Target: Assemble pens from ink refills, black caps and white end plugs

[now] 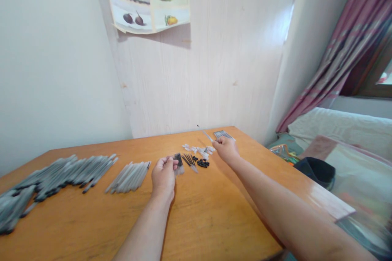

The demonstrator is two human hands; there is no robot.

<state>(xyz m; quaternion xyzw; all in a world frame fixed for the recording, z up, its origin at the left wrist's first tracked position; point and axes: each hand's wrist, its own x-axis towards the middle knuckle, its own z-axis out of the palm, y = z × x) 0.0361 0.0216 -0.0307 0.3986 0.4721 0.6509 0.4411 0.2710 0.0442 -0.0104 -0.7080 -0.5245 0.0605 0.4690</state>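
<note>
My right hand (226, 148) reaches to the far side of the table, its fingers closed on a thin, pale pen (208, 136) that points up and left. Just beyond that hand lies a neat row of pens (224, 134). Curled with thumb against fingers, my left hand (163, 173) is beside a group of dark pen refills (178, 159); what it pinches, if anything, I cannot make out. More dark refills (188, 159) fan out to the right, near small black plugs (203, 163) and scattered white translucent caps (203, 151).
Left of my left hand is a bundle of translucent pen barrels (130, 177). A large heap of grey pens with dark ends (64, 173) covers the table's left part. Beyond the wooden table's (202, 216) right edge stands a dark open container (315, 171).
</note>
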